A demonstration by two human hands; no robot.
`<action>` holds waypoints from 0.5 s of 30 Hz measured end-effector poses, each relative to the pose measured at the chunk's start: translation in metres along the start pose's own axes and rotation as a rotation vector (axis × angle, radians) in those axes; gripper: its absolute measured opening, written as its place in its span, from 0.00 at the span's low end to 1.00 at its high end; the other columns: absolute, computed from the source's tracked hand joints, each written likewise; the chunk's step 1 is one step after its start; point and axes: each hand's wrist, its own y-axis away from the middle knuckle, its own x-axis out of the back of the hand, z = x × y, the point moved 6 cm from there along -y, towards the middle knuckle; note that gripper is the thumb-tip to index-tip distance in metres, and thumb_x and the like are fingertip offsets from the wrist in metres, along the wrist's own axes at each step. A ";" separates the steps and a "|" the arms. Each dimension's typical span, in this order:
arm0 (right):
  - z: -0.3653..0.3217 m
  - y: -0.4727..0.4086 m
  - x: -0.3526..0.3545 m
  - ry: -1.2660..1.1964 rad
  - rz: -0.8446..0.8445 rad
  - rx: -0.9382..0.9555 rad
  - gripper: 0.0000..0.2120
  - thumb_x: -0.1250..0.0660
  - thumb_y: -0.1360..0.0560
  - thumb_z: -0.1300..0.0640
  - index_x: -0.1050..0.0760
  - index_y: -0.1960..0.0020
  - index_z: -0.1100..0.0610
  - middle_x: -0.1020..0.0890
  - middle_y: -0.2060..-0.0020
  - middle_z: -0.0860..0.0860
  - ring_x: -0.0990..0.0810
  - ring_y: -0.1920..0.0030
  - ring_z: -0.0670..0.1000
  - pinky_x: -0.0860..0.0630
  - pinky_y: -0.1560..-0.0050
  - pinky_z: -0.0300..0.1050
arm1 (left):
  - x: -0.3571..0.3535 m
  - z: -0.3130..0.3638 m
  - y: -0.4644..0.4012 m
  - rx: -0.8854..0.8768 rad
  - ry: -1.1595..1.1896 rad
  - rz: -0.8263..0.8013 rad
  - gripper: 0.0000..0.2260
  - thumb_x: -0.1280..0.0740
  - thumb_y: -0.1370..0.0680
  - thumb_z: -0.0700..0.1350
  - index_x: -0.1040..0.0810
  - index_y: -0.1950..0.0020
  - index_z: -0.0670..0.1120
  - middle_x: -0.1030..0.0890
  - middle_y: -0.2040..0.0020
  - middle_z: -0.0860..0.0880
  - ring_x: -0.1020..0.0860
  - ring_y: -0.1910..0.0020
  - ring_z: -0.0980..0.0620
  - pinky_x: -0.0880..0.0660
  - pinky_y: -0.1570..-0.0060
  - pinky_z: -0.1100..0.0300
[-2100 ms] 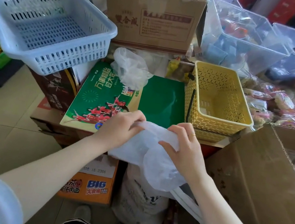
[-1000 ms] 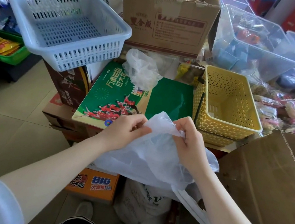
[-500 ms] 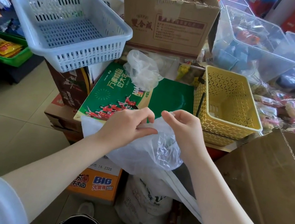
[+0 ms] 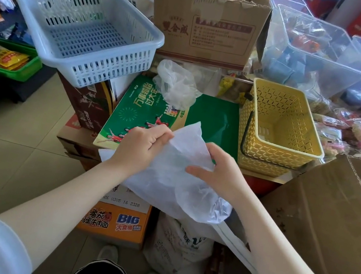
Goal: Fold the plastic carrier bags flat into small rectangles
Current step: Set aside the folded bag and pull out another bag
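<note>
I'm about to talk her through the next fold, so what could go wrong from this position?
1. The plastic bag is held up in the air, with its lower end hanging loose and puffed, so trapped air may spoil a flat fold.
2. The left hand pinches only its upper edge, and the right hand lies across it; thin film could slip.
3. The crumpled bag lying on the green box crowds the only flat surface.

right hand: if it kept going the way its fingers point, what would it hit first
The right hand points left across the plastic bag, so it would probably meet the left hand gripping the bag's other side, though depth is unclear.
</note>
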 end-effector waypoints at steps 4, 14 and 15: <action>0.023 -0.001 -0.010 0.205 -0.014 -0.049 0.12 0.31 0.27 0.56 0.25 0.59 0.65 0.20 0.62 0.58 0.24 0.60 0.59 0.31 0.62 0.46 | -0.003 -0.002 0.005 0.059 -0.033 0.030 0.20 0.48 0.20 0.55 0.24 0.55 0.42 0.39 0.78 0.57 0.31 0.75 0.61 0.40 0.77 0.69; 0.040 -0.009 -0.004 0.091 0.070 0.067 0.15 0.38 0.22 0.58 0.39 0.65 0.55 0.37 0.73 0.46 0.39 0.73 0.45 0.42 0.70 0.38 | -0.004 -0.051 0.013 0.288 -0.202 -0.034 0.14 0.40 0.21 0.42 0.30 0.38 0.40 0.25 0.43 0.42 0.28 0.43 0.45 0.33 0.44 0.56; 0.037 -0.010 -0.006 0.098 0.062 0.096 0.14 0.38 0.22 0.58 0.37 0.64 0.57 0.37 0.74 0.46 0.38 0.74 0.45 0.41 0.72 0.37 | -0.008 -0.042 0.006 0.143 -0.228 -0.077 0.18 0.40 0.23 0.44 0.32 0.35 0.39 0.28 0.37 0.42 0.32 0.37 0.46 0.39 0.37 0.59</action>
